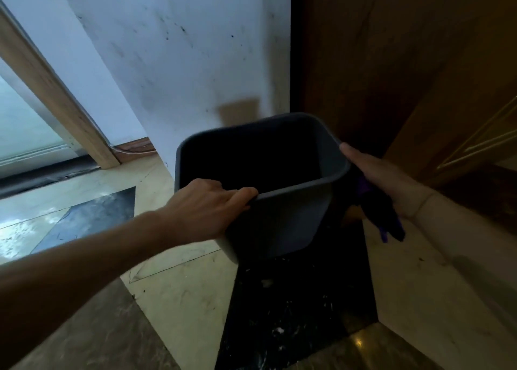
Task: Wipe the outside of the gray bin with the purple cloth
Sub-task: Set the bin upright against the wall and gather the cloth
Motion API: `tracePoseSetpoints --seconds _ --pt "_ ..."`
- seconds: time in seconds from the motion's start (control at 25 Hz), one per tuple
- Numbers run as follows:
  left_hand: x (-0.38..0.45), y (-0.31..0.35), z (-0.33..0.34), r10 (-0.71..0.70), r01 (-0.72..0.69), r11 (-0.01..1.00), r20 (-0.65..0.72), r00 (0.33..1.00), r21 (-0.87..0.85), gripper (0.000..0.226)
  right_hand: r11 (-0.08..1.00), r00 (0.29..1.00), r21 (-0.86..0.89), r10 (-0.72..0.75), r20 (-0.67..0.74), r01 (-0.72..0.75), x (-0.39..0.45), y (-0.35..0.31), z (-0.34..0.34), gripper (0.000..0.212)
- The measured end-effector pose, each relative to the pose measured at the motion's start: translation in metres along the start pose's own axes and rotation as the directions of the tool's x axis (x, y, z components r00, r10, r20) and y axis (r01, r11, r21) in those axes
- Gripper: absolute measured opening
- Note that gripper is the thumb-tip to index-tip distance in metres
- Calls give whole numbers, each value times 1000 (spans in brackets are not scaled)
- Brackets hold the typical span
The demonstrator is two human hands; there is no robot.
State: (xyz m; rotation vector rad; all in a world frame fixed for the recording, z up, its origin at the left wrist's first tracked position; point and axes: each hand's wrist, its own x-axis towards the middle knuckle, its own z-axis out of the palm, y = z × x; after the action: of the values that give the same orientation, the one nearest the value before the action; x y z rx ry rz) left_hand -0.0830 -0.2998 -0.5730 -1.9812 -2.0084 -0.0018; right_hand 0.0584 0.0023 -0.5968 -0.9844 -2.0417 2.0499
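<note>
The gray bin (277, 218) is tilted, its open mouth toward the camera, above the marble floor (179, 294) close to the scuffed white wall (179, 62), and no label or writing shows on it. The left hand (207, 210) has its fingers (246, 194) curled tight over the near rim. The right hand (389, 179) presses the purple cloth (380, 215) against the bin's right outer side, fingers stretched along the wall, the cloth's loose end dangling below.
</note>
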Motion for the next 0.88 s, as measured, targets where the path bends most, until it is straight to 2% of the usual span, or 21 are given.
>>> tracePoseSetpoints --seconds 0.08,0.12,0.16,0.24,0.44,0.64,0.88 --pt "-5 -13 1 102 -104 993 46 994 60 45 986 995 -132 -102 15 103 1 -4 1 25" --pt "-7 -18 4 121 -128 988 81 989 82 40 957 990 -257 -140 -5 134 2 -4 4 11" --pt "-10 -22 7 98 -111 989 123 988 100 36 913 986 -382 -165 -18 146 5 -1 7 8" --pt "-14 -28 15 -20 -7 990 192 981 139 34 849 978 -505 -207 -40 159 16 4 20 13" --pt "-17 -33 37 -215 184 969 195 957 162 29 718 960 -673 -275 -43 176 43 -12 47 15" --pt "-17 -16 58 -274 234 954 227 934 189 27 649 967 -748 -251 -37 140 55 1 51 20" --pt "-22 -8 66 -314 268 943 256 914 197 32 623 942 -768 -325 -82 148 57 15 58 30"
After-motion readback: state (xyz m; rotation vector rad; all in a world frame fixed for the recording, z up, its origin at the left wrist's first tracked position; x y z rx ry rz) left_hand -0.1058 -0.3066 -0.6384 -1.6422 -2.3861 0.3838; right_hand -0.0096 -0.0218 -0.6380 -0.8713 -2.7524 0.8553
